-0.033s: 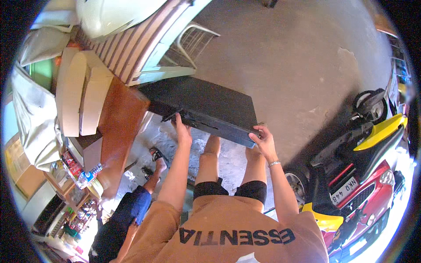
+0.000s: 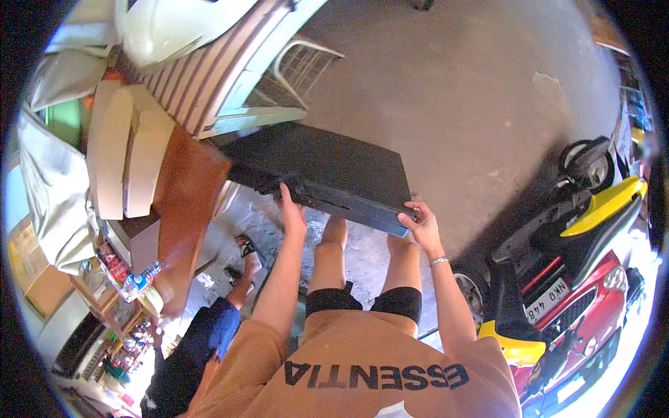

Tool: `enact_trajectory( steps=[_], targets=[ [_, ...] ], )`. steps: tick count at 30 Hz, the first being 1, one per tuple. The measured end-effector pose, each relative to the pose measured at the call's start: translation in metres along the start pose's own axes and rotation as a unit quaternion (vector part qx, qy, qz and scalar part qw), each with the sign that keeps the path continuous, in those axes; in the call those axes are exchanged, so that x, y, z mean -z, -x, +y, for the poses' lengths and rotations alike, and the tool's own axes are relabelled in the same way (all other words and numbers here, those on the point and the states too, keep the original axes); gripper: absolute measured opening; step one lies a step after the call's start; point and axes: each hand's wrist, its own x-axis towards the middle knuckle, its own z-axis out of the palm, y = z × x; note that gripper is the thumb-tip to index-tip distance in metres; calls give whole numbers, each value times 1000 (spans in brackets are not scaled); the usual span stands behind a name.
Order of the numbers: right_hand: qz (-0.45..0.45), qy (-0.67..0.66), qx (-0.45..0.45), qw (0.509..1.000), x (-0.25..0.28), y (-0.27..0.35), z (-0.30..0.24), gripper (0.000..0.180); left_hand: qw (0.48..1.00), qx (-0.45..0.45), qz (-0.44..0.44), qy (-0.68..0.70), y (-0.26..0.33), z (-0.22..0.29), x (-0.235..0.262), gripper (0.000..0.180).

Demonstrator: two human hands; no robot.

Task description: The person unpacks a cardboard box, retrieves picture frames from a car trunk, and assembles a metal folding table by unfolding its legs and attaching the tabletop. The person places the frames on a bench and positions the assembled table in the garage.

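A large, flat black box point(image 2: 327, 164) is held out in front of me, level with my knees in the view. Under its near edge, left of the middle, my left hand point(image 2: 290, 212) is closed, thumb up against the front face. My right hand point(image 2: 420, 224) grips the near right corner, thumb on the front and fingers over the top edge. The box's left end overlaps the corner of a brown wooden tabletop point(image 2: 187, 202); whether it rests there I cannot tell. The box's underside is hidden.
Cardboard pieces point(image 2: 110, 150) and a plastic bottle point(image 2: 141, 280) are on the left. A wire rack point(image 2: 306, 70) stands beyond the box. Another person point(image 2: 202, 341) is at lower left. At right are a yellow-and-black motorcycle point(image 2: 512, 299) and a red car point(image 2: 592, 299).
The tabletop and wire rack appear slightly further left in the view. Both hands keep the same hold on the black box, which has barely moved.
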Motion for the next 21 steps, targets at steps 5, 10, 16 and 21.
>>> enact_trajectory(
  steps=[5,10,16,21],
  targets=[
    [4,46,2,999,102,19,42,49,996,46,-81,16,84,-49,-25,99],
    [41,42,-53,997,166,65,102,48,972,165,-94,-140,113,-89,-82,97],
    [76,-38,-141,986,202,117,166,44,941,152,18,-303,148,-163,-129,148],
    [111,-16,-150,982,221,114,194,50,914,185,51,-358,140,-191,-164,135]
  ],
)
